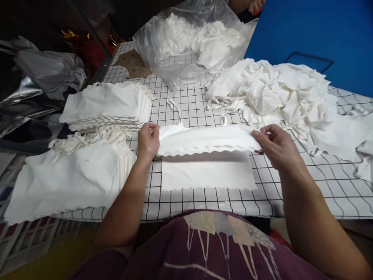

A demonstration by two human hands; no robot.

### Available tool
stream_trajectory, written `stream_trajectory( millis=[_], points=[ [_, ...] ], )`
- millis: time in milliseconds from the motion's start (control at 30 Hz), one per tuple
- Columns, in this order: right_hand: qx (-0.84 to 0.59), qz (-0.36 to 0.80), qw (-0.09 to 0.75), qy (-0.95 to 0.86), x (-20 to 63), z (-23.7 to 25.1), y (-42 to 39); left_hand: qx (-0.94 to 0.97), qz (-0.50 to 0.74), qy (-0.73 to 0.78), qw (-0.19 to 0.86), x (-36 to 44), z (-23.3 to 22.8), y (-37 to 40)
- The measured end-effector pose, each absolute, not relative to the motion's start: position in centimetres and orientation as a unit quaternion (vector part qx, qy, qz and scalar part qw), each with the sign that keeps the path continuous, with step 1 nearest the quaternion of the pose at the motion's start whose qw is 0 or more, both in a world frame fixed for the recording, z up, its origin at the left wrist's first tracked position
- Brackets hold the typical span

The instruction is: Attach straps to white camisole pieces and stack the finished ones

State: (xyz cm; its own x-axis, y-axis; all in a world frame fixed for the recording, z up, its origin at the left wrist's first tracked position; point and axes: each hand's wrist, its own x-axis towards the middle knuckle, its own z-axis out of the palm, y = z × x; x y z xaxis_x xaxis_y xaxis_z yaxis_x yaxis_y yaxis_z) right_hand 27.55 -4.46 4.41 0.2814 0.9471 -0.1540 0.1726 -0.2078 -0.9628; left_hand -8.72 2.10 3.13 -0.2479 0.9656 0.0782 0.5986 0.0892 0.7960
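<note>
Our left hand (pixel 148 140) and right hand (pixel 275 144) pinch opposite ends of a folded white cloth (pixel 207 140) — held just above the gridded worktop (pixel 326 182). A flat cloth piece (pixel 208 171) lies beneath it — stacked cloths (pixel 106 103) sit left.

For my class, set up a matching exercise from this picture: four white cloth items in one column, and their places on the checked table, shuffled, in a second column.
Things:
1. folded cloth strip
2. flat cloth piece
3. loose cloth heap
4. clear plastic bag of cloth

Places:
A. far end of the table, in the middle
B. held by its ends between the left hand and right hand
C. right side, by the blue surface
D. lying under the held strip, near the table's front edge

Pairs: 1-B, 2-D, 3-C, 4-A
</note>
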Motion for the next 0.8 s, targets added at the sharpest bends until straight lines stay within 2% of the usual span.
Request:
stream_trajectory(
  millis=[100,167,333,600,700,800],
  points=[
    [-0.678,0.489,0.358,-0.417,27.8,2.8,-8.4,0.551,0.312,0.715,0.295,-9.2,1.6,-1.4],
    [-0.694,0.502,0.321,-0.404,27.6,1.4,-10.3,0.554,0.281,0.718,0.315,-9.3,0.4,-3.4],
    [-0.718,0.422,0.317,-0.453,27.2,0.3,-11.9,0.602,0.248,0.714,0.257,-9.1,-0.3,-5.9],
    [-0.714,0.386,0.305,-0.498,28.1,1.0,-12.2,0.641,0.239,0.707,0.179,-8.0,0.1,-7.9],
    [-0.727,0.387,0.261,-0.503,28.7,1.0,-12.5,0.655,0.221,0.701,0.175,-8.0,0.1,-8.9],
    [-0.711,0.439,0.202,-0.511,29.5,1.7,-12.5,0.655,0.217,0.697,0.194,-8.3,0.5,-9.3]
  ],
)
